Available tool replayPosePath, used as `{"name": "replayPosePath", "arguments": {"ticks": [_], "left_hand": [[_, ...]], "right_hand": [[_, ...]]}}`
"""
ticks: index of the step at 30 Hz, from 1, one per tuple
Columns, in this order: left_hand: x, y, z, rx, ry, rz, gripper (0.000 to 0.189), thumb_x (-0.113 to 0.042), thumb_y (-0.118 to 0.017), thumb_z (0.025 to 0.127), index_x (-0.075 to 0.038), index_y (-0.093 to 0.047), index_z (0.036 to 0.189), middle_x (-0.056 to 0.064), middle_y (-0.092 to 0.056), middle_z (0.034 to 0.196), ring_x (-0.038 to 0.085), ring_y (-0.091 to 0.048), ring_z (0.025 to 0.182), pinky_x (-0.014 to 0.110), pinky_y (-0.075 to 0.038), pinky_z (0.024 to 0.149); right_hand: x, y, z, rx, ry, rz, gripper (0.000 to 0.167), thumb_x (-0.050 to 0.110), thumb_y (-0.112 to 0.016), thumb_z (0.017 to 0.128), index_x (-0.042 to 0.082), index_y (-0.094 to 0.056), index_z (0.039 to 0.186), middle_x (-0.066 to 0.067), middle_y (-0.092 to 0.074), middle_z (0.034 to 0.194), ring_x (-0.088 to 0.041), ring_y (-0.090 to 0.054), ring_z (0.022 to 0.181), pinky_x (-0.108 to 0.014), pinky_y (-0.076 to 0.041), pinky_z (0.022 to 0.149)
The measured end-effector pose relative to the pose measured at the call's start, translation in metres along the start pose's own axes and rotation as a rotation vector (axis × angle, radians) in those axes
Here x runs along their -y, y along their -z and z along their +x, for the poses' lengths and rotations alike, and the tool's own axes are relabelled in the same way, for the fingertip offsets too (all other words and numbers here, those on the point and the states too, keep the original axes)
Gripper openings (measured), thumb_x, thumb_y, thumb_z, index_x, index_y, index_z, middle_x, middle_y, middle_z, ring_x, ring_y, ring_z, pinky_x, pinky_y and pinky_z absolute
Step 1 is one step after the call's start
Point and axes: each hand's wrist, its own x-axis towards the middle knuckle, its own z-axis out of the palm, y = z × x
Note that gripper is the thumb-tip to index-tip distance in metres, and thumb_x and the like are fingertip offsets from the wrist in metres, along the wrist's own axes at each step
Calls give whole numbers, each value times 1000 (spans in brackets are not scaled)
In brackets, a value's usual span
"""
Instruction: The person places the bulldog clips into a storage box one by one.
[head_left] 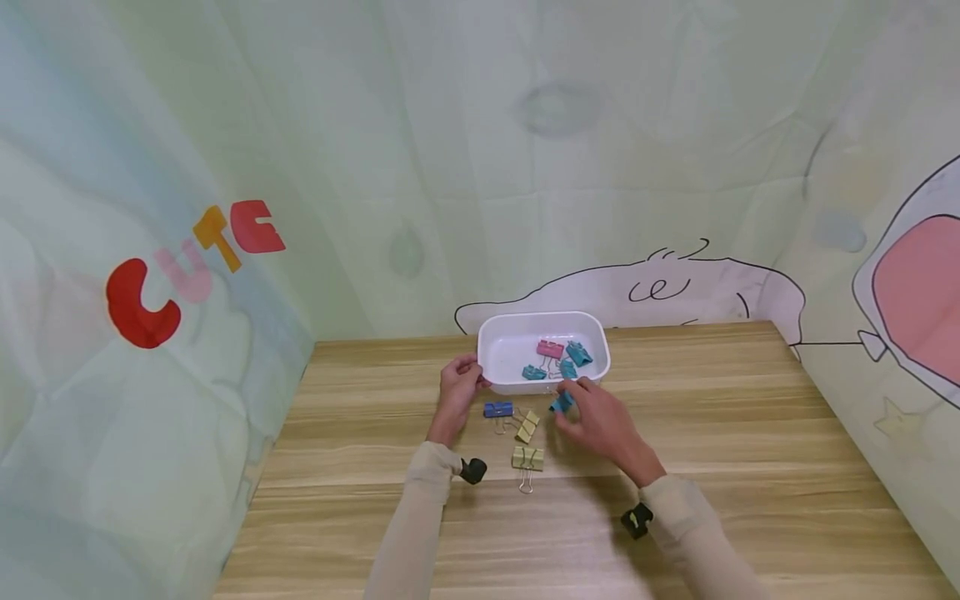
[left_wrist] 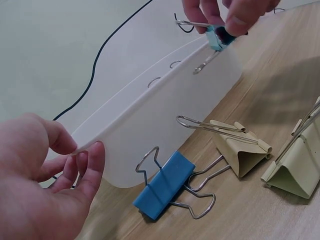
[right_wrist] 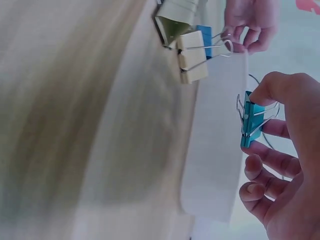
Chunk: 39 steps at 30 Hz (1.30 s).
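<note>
A white plastic box stands near the table's back edge, with a pink binder clip and several teal ones inside. My left hand pinches the box's left rim between thumb and fingers, as the left wrist view shows. My right hand holds a teal binder clip between thumb and fingertips, close by the box's front wall at rim height. In front of the box lie a blue binder clip and two pale yellow ones, one beside the blue, the other nearer me.
The wooden table reaches back to a printed fabric curtain, which also hangs at both sides. Black wrist cameras sit on my left wrist and right wrist.
</note>
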Motion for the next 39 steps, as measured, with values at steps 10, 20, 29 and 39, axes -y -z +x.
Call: {"name": "replayPosePath", "arguments": {"ticks": [10,20,29,39], "left_hand": [[-1,0,-1,0,12,13,38,6,-54,94,18,-53,131,34,-56,120,29,-65,86,25,-61,71],[-1,3,0,13,16,25,37,4,-54,97,16,-54,132,31,-57,120,26,-65,87,31,-62,80],[0,3,0,15,10,8,34,6,-54,96,15,-55,129,28,-58,116,23,-63,83,26,-61,74],[-3,2,-3,19,25,25,36,4,-54,98,15,-54,132,33,-56,123,26,-63,88,34,-62,84]], "right_hand": [[7,14,17,16,41,-13,30,28,-78,87,13,-68,112,-3,-67,98,-18,-60,75,-35,-56,55],[21,23,51,-15,20,-10,44,31,-72,90,11,-67,129,-11,-70,118,-26,-66,89,-46,-62,69],[39,44,86,-10,-13,-1,41,34,-73,91,12,-67,124,-13,-68,119,-26,-65,86,-41,-62,69],[50,53,103,-29,28,-1,41,34,-72,92,12,-66,127,-13,-68,117,-23,-62,76,-35,-59,60]]}}
